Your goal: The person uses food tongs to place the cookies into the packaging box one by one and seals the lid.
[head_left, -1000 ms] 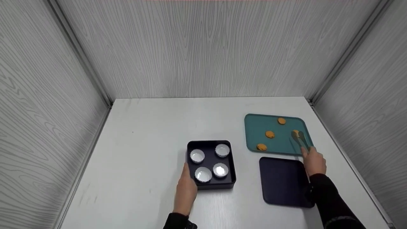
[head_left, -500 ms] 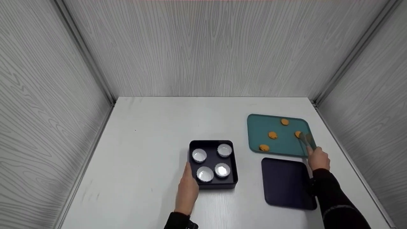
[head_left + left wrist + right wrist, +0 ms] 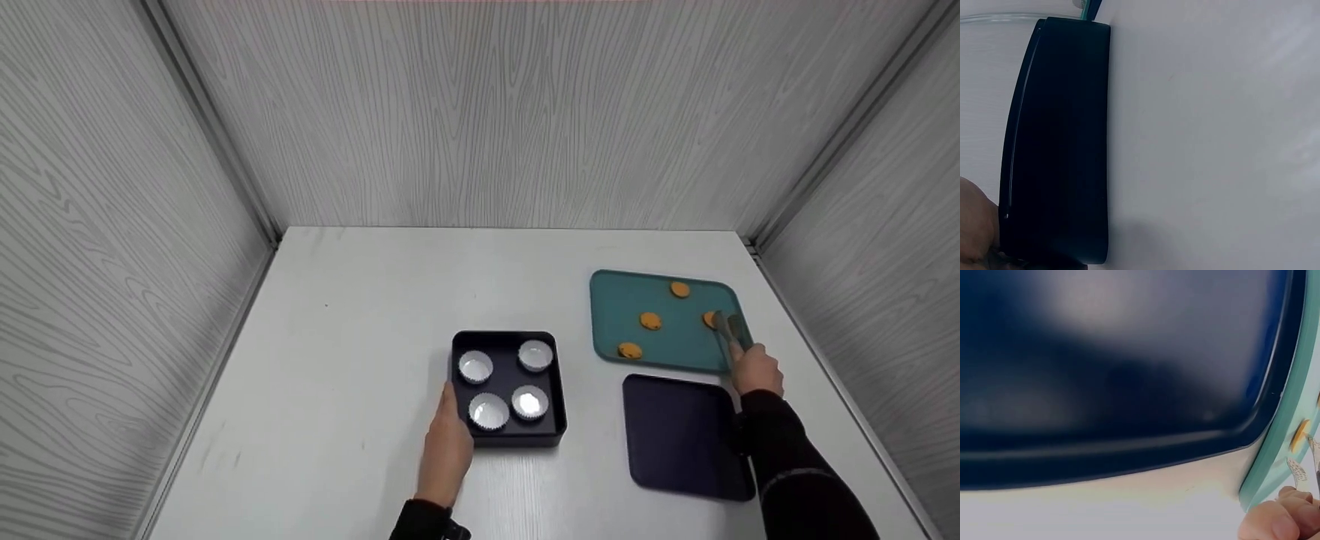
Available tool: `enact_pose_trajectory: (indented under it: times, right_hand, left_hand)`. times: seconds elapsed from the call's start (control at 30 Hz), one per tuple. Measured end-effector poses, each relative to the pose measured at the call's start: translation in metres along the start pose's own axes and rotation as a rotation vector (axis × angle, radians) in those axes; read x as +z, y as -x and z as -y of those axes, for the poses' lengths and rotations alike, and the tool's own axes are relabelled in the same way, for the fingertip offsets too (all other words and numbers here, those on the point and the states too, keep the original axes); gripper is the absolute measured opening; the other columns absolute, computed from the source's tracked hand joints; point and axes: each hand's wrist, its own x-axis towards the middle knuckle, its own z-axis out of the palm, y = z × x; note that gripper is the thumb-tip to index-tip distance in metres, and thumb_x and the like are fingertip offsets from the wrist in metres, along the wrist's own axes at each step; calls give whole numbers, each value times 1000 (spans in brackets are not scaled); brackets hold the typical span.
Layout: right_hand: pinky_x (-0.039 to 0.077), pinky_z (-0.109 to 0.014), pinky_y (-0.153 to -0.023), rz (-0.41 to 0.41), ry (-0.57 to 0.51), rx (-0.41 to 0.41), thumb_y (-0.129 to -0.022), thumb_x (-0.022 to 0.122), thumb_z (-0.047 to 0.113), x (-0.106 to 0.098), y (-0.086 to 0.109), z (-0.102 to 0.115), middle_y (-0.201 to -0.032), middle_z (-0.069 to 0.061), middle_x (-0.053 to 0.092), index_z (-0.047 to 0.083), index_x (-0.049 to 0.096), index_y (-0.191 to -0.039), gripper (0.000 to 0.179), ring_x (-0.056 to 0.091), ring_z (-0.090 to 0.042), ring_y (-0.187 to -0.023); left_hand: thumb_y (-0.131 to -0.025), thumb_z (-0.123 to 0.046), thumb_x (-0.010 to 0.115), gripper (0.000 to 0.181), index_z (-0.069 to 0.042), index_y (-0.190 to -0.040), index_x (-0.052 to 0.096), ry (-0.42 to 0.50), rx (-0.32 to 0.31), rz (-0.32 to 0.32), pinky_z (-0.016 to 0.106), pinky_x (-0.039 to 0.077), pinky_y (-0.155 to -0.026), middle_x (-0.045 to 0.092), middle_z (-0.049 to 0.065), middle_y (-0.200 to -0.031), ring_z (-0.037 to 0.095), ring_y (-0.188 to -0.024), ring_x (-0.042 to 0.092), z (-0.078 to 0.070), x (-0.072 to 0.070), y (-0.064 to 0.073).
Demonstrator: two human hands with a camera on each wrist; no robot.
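Observation:
In the head view my left hand (image 3: 446, 454) rests against the left wall of a dark square box (image 3: 506, 436), its visible digit pointing forward along the wall. Standing in the box are several white fluted cupcake liners (image 3: 488, 412). My right hand (image 3: 757, 371) holds small tongs (image 3: 724, 330) over a teal tray (image 3: 619, 296). One tong tip overlaps the rightmost cookie (image 3: 709, 320) in the head view. The right wrist view shows the tong tips (image 3: 1299, 472) right beside an orange-brown cookie (image 3: 1300, 435).
Other cookies (image 3: 650, 321) lie spread on the teal tray. A dark square lid (image 3: 682, 439) lies in front of that tray, partly under the right sleeve. Wood-grain panels (image 3: 480, 112) enclose the white table (image 3: 375, 300) at the back and both sides.
The tongs have shifted around the rightmost cookie: both tips lay over it earlier, and now one tip is at its right side. The left hand stays at the box. The whole view drifts slightly.

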Motion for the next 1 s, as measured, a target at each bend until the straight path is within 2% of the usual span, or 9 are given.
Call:
enact_pose_trajectory:
  times: [0.03, 0.1, 0.17, 0.23, 0.3, 0.47, 0.67, 0.87, 1.0]
  right_hand:
    - [49, -55, -67, 8, 0, 7, -111, 35, 37, 0, -1, -1, -94, -38, 60, -13, 50, -101, 53, 63, -55, -88]
    - [50, -54, -67, 22, 3, 20, -111, 34, 38, -1, -4, -2, -95, -37, 61, -12, 51, -101, 54, 63, -54, -89]
    - [50, -53, -67, 34, 12, 31, -111, 32, 40, -2, -5, -1, -96, -37, 61, -12, 51, -101, 56, 63, -53, -91]
    - [50, -53, -67, 41, 20, 32, -111, 33, 40, -3, -6, -1, -95, -37, 61, -13, 52, -101, 57, 63, -53, -90]
    - [50, -52, -66, 43, 27, 32, -111, 34, 38, -3, -6, 1, -93, -36, 61, -13, 53, -99, 56, 64, -52, -88]
    - [50, -52, -66, 62, 32, 32, -110, 34, 35, -1, -3, 4, -91, -35, 61, -13, 55, -97, 54, 63, -48, -85]
    - [51, -58, -75, 94, 34, 34, -110, 31, 35, 2, -1, 5, -112, -44, 58, -15, 54, -110, 55, 61, -56, -100]
    - [50, -57, -71, 74, 60, 3, -109, 34, 33, 4, -2, 8, -104, -41, 61, -11, 54, -104, 50, 63, -54, -94]
    - [50, -58, -72, 56, 78, -27, -110, 37, 31, 6, -1, 9, -103, -40, 62, -11, 55, -104, 46, 63, -55, -94]
  left_hand:
    - [-102, 7, 38, 56, 4, -158, 30, -4, 2, -1, 44, 51, -98, 41, 19, -159, 33, -118, 62, 0, 0, 0]
    - [-101, 8, 39, 57, 4, -158, 30, -14, 9, -2, 42, 55, -83, 42, 20, -158, 29, -93, 67, 0, 0, 1]
    - [-101, 8, 41, 58, 5, -158, 30, -23, 18, -4, 36, 55, -72, 42, 20, -158, 23, -74, 65, 0, 0, 1]
    - [-100, 9, 42, 60, 5, -158, 29, -25, 20, 1, 31, 49, -58, 42, 20, -158, 15, -54, 52, 0, 0, 2]
    - [-99, 10, 43, 61, 5, -158, 29, -24, 24, 4, 28, 43, -52, 41, 21, -158, 11, -47, 41, 0, -1, 2]
    - [-99, 10, 43, 61, 5, -158, 30, -18, 23, 3, 30, 45, -59, 41, 21, -159, 10, -54, 44, -1, -1, 2]
    - [-99, 10, 42, 60, 5, -157, 31, -22, 28, -5, 36, 51, -71, 41, 20, -159, 14, -66, 52, -2, -2, 3]
    - [-99, 10, 42, 60, 6, -157, 31, -24, 38, -18, 39, 53, -78, 42, 20, -158, 19, -77, 59, -2, -2, 3]
    - [-100, 10, 40, 58, 6, -157, 31, -16, 36, -19, 42, 53, -87, 40, 21, -159, 27, -96, 64, -2, -1, 3]
